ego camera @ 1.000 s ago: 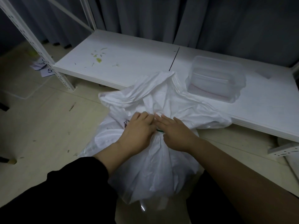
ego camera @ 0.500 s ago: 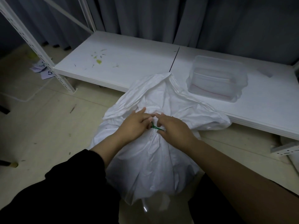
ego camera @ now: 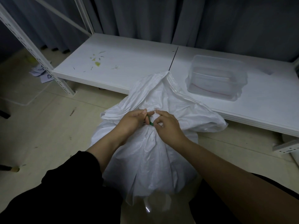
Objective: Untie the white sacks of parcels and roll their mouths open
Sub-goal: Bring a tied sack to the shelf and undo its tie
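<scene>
Since the earlier frames both hands have lifted off the gathered neck and drawn their fingertips together over the knot, exposing more of the green tie (ego camera: pixel 150 121). From left to right: the left hand (ego camera: pixel 131 121) pinches the tie's upper end between thumb and forefinger, its fingers (ego camera: pixel 143 112) closed narrowly on it; the tie crosses the cinched neck of the white sack (ego camera: pixel 153 159); the right hand (ego camera: pixel 168 126) meets it from the other side, fingers curled close, apparently picking at the knot, though whether it actually grips the tie cannot be told. The sack stands on the floor (ego camera: pixel 40 126) between the person's knees, its loose mouth flopped forward against the edge of the low white shelf (ego camera: pixel 129 65), where a clear plastic tub (ego camera: pixel 216 76) sits. Judged stage: untying under way; tie still on, mouth not yet rolled.
</scene>
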